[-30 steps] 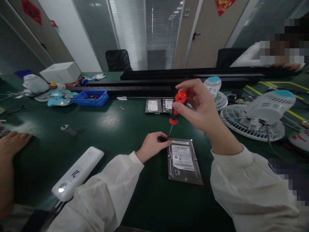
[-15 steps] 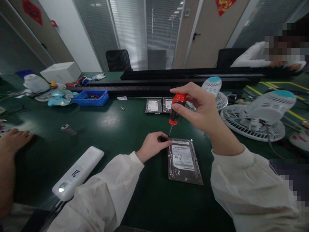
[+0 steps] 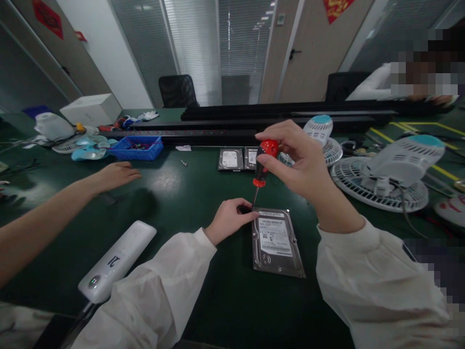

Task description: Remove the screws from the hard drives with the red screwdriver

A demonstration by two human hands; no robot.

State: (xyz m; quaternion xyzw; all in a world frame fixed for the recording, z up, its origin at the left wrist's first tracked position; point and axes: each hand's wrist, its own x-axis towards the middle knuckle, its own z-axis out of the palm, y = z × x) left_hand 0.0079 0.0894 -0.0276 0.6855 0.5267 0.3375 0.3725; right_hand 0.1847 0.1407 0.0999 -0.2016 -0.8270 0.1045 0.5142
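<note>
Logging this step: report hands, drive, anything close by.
Right hand grips red screwdriver, tip at far-left corner of hard drive. Left hand steadies that corner. Another person's hand out left.

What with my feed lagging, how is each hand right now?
Left hand: closed, gripping the corner of the hard drive.
Right hand: closed on the screwdriver.

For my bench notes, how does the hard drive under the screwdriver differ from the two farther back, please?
The near drive is steadied by the left hand, the right hand's screwdriver at its corner; the far drives lie untouched. The near drive lies alone; the far drives sit paired. All face label up.
</note>
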